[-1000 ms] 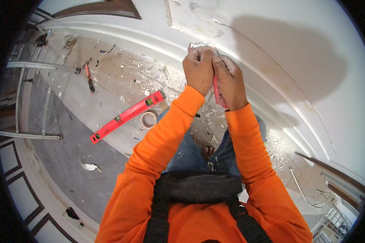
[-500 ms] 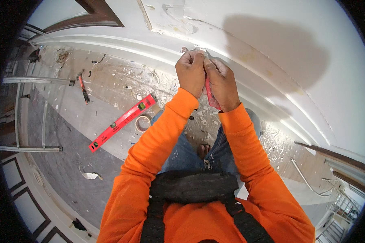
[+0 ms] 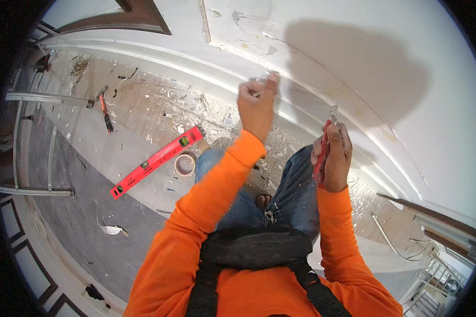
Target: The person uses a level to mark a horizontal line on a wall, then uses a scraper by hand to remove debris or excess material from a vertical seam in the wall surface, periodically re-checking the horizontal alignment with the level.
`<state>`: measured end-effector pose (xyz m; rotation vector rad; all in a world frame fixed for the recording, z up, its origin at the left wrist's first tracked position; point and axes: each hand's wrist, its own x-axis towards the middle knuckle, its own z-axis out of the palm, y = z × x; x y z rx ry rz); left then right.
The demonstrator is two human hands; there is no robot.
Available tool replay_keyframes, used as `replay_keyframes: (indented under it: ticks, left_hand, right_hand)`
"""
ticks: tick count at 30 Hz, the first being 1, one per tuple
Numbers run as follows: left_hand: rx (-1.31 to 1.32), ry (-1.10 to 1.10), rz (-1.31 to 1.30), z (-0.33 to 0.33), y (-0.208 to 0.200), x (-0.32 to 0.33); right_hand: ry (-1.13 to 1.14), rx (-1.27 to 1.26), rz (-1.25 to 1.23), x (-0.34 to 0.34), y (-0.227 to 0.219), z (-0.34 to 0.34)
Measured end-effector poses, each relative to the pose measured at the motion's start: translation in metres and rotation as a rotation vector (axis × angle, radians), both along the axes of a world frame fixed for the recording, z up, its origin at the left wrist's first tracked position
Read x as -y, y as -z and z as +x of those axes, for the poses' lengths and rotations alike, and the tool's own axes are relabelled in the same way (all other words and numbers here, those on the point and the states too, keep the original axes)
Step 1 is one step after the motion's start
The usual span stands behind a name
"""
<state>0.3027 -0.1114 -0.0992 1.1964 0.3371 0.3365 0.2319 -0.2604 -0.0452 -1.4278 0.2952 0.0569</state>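
My right hand (image 3: 336,161) is wrapped round a red-handled knife (image 3: 321,158), its pale tip pointing up toward the wall. To its left, my left hand (image 3: 256,108) is raised by the white wall moulding (image 3: 301,108), fingers curled in and slightly smeared by motion. A bit of something greyish shows at those fingertips, too small to make out. Beyond both hands is the white wall (image 3: 238,31), with rough, chipped patches along a panel edge.
On the floor at left lie a red spirit level (image 3: 156,162), a roll of tape (image 3: 185,164), a red-handled hammer (image 3: 106,112) and a white scrap (image 3: 111,229). Plaster crumbs (image 3: 195,108) cover the floor along the wall. A metal frame (image 3: 53,98) stands at far left.
My hands were together at the wall moulding and are now apart. The right hand has moved right and nearer to me with the knife; the left has stayed near the wall.
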Motion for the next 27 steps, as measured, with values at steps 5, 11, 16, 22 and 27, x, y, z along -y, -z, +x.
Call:
replay_keyframes:
  ticks: [5,11,16,22,27]
  left_hand:
    - [-0.138,0.213,0.334,0.024,-0.014,-0.016]
    - [0.473,0.423,0.859,-0.032,-0.024,0.044]
    - [-0.076,0.685,1.087,-0.047,0.015,-0.012]
    - [0.260,-0.299,1.573,0.027,0.017,-0.094]
    - [0.200,-0.045,1.636,0.007,0.006,-0.048]
  right_hand:
    - [-0.067,-0.172,0.054,0.000,0.022,-0.026]
    - [0.080,-0.017,0.178,0.007,0.041,-0.039]
    - [0.213,0.052,0.297,0.020,0.032,-0.052]
    - [0.102,0.090,0.198,0.020,0.037,-0.060]
    - [0.176,0.058,0.337,0.026,0.032,-0.055]
